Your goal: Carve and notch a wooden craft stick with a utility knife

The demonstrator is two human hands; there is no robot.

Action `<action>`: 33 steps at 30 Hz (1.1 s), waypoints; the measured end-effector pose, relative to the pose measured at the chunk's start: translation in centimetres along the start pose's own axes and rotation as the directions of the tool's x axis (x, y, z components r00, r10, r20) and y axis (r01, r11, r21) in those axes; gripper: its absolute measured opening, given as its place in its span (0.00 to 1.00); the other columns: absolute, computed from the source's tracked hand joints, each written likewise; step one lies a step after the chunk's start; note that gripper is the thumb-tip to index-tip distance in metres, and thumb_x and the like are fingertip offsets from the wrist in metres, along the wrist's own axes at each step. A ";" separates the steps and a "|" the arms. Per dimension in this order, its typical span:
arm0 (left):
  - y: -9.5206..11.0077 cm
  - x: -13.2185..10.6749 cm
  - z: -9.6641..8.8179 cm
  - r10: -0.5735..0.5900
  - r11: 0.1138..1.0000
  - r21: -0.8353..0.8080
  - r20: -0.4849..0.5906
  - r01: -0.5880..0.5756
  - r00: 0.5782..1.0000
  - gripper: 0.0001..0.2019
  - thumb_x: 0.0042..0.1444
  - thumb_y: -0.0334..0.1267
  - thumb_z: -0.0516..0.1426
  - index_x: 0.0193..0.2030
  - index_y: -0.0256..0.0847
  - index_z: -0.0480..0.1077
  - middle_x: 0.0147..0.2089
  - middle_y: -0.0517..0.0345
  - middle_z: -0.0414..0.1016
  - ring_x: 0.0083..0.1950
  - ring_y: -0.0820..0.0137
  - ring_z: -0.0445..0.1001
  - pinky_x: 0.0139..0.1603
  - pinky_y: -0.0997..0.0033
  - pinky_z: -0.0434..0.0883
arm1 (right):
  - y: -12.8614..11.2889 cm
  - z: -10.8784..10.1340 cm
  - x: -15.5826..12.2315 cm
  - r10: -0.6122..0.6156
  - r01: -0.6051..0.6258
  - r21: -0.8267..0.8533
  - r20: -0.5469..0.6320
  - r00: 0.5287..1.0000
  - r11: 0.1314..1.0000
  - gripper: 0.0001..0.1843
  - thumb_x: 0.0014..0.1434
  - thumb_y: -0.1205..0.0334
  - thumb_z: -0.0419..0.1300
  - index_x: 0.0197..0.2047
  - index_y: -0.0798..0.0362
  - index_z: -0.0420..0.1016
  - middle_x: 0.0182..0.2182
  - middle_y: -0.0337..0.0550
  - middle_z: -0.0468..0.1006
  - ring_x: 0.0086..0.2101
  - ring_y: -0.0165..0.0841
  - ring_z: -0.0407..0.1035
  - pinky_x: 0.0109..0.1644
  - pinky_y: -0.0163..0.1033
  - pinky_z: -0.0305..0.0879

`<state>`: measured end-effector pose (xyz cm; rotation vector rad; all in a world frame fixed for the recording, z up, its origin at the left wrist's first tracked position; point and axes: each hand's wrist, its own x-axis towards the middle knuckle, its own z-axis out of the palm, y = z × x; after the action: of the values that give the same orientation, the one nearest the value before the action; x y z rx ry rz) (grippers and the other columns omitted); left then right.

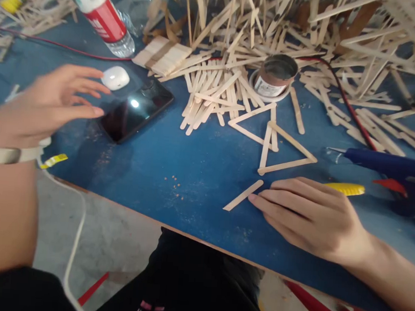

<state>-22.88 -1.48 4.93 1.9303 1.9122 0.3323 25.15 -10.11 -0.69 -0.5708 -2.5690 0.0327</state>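
Note:
My left hand (65,97) hovers at the left with its fingers apart and nothing in them. Its fingertips are close to a white rounded case (115,78) and a black phone (136,109). On the right, my right hand (305,215) rests palm down with fingers stretched out. One fingertip is at the edge of a single wooden craft stick (243,195), whose near end is cut at a slant. Just beyond lie two triangles of joined craft sticks, the nearer triangle (287,166) overlapping the farther triangle (250,115). A yellow handle (348,188) shows partly behind my right hand.
A blue glue gun (372,161) lies at the right. Loose craft sticks (211,90) heap across the back, around a brown tin (271,79). A bottle with a red label (108,25) and a bundle of sticks (160,56) stand left. A white cable (80,223) hangs over the table edge.

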 end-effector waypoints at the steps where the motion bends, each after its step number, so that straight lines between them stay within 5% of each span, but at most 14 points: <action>1: -0.4 -0.1 0.3 -0.015 0.992 -0.126 0.036 0.020 0.999 0.46 0.57 0.66 0.66 0.75 0.44 0.62 0.66 0.52 0.77 0.65 0.59 0.75 0.68 0.53 0.72 | 0.0 0.0 0.0 -0.001 0.001 -0.004 0.001 1.000 1.000 0.09 0.72 0.72 0.62 0.52 0.57 0.81 0.39 0.43 0.88 0.42 0.36 0.79 0.46 0.44 0.76; 5: 0.1 -0.3 1.6 -0.043 0.964 -0.262 0.027 0.049 0.999 0.40 0.54 0.48 0.68 0.74 0.43 0.66 0.60 0.52 0.76 0.58 0.63 0.73 0.63 0.59 0.70 | -0.1 0.1 0.1 0.001 -0.001 -0.003 0.010 1.000 1.000 0.09 0.71 0.72 0.63 0.53 0.58 0.81 0.40 0.43 0.87 0.42 0.37 0.79 0.45 0.45 0.77; 8: 0.3 -0.3 2.0 -0.024 0.966 -0.259 0.013 0.026 1.000 0.37 0.56 0.44 0.66 0.73 0.40 0.66 0.58 0.51 0.75 0.53 0.66 0.71 0.59 0.61 0.68 | -0.3 0.2 0.0 0.009 -0.009 0.017 0.008 1.000 1.000 0.11 0.72 0.73 0.62 0.55 0.58 0.81 0.40 0.42 0.87 0.42 0.37 0.80 0.47 0.45 0.77; 17: -0.8 -0.2 1.7 0.018 0.984 -0.181 0.062 -0.006 0.998 0.38 0.57 0.46 0.66 0.73 0.42 0.64 0.60 0.49 0.73 0.56 0.63 0.71 0.58 0.62 0.68 | -0.1 0.8 -0.3 0.003 -0.002 0.035 -0.027 1.000 0.999 0.14 0.74 0.73 0.58 0.55 0.54 0.82 0.41 0.42 0.87 0.42 0.35 0.81 0.48 0.44 0.79; 33: 0.4 0.4 0.1 0.005 0.986 -0.162 0.211 0.030 0.977 0.35 0.61 0.51 0.65 0.73 0.44 0.68 0.63 0.53 0.75 0.59 0.65 0.72 0.63 0.61 0.69 | -0.2 0.5 0.1 -0.003 0.004 0.046 -0.019 1.000 0.999 0.14 0.71 0.75 0.60 0.56 0.58 0.80 0.41 0.44 0.87 0.41 0.37 0.81 0.45 0.44 0.81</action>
<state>-22.48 -1.13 4.98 1.7697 1.7045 0.2603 24.76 -10.20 -1.11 -0.5464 -2.5443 0.0847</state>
